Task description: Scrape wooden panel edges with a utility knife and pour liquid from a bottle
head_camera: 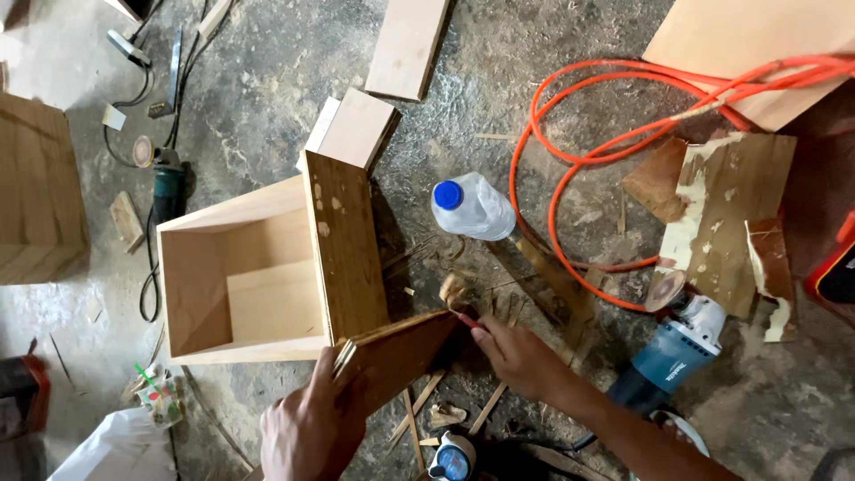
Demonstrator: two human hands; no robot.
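the left hand [307, 432] is clenched around the near edge of a thin brown plywood panel [401, 352], fingers wrapped over its layered end, so the panel runs up and to the right away from the hand, tilted above the concrete floor [267, 80]. the far end of the panel reaches toward the right hand [517, 356], which lies just beside that end with its fingers pinched on a small red-tipped tool [466, 319]; what kind of tool it is cannot be told. the tip of it sits at the panel's upper right corner, close to a pale curled wood chip [452, 289].

touching the panel's left end stands an open light wooden box [258, 276], its darker speckled side board [346, 245] upright right above the left hand. beyond the right hand lies a clear plastic bottle with a blue cap [472, 207] on its side, and an orange hose [623, 134] loops around behind it. a teal and white angle grinder [681, 343] rests to the right of the right forearm, next to scraps of plywood streaked with white [730, 214]. another teal grinder [167, 183] lies left of the box, well apart from both hands. splinters and thin wood strips [419, 401] are scattered between the two hands.
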